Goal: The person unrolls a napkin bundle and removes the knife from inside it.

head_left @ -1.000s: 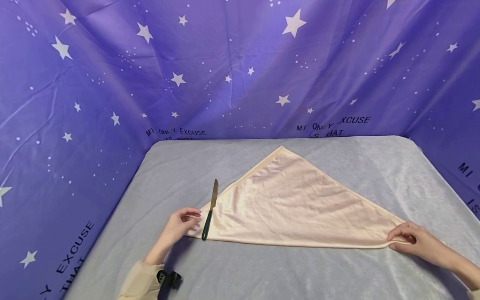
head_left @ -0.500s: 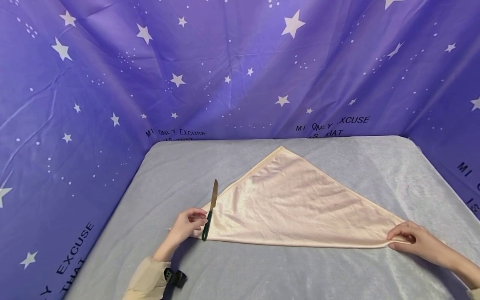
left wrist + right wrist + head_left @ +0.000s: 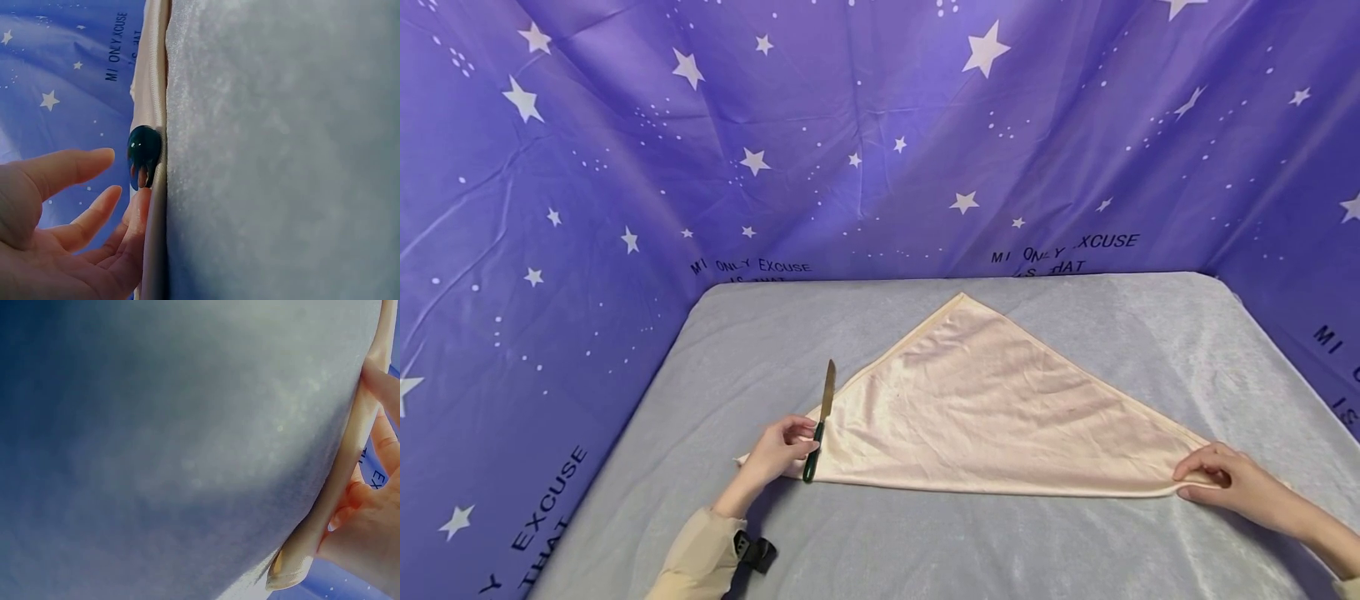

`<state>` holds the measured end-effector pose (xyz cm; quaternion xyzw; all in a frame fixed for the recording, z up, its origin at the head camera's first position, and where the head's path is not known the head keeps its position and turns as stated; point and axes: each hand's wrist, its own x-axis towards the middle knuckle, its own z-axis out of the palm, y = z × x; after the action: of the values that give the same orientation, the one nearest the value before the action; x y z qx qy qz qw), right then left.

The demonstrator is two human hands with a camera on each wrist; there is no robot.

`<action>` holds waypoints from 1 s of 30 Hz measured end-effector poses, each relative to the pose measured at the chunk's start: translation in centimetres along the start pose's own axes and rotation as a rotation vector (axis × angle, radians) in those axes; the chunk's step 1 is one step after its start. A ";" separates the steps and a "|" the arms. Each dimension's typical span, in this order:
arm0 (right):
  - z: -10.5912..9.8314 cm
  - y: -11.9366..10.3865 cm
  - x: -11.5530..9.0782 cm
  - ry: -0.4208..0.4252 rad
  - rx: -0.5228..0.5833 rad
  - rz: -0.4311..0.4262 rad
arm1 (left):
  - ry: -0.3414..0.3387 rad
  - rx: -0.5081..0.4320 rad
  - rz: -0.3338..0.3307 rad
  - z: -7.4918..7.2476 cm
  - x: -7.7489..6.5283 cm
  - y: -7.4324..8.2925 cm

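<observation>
A table knife with a dark green handle lies across the left part of a cream satin cloth folded into a triangle. My left hand is beside the handle, its fingertips close to it. In the left wrist view the thumb and forefinger are spread apart, and lower fingertips reach the rounded handle end; whether they touch it is hard to tell. My right hand pinches the cloth's front edge near its right corner, with the thumb at the front and the fingers on top.
A grey plush cover lies over the table. Purple curtains with white stars stand behind and at both sides. A black strap device sits at my left wrist, below the sleeve.
My left hand has moved right along the cloth, up to the knife handle, uncovering the cloth's left tip. My right hand, the knife and the cloth stay where they were.
</observation>
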<state>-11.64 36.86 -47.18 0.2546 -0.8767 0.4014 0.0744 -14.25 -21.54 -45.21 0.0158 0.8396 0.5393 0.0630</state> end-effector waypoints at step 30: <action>-0.1 -0.1 -0.1 -0.011 -0.015 0.040 | 0.097 0.356 -0.085 1.1 0.9 0.9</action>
<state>-11.52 36.85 -47.06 0.2387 -0.8850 0.3946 0.0636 -15.03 -20.06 -44.89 -0.0350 0.9238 0.3790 0.0415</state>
